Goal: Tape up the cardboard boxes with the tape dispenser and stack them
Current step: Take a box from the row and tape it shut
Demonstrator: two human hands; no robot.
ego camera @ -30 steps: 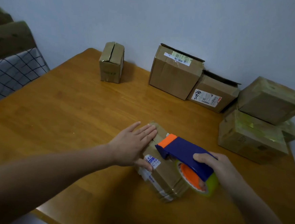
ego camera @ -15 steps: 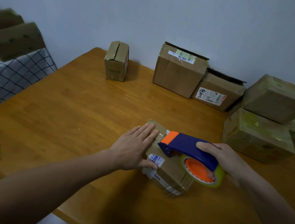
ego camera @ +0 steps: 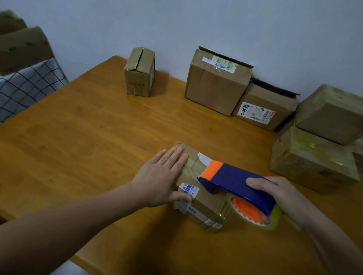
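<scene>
**Taping the small box on the table**

Pressing on its top with the left hand, flat and straight-fingered (thumb against the labelled side). Gripping the tape dispenser by its blue handle with the right hand, curled around it, orange nose laid on the box top. At far right, a taped stack.

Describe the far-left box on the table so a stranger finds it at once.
Follow the wooden table to its far edge. Left of two labelled boxes stands a small narrow box, apart from them. Only it has a slit along its top.
</scene>
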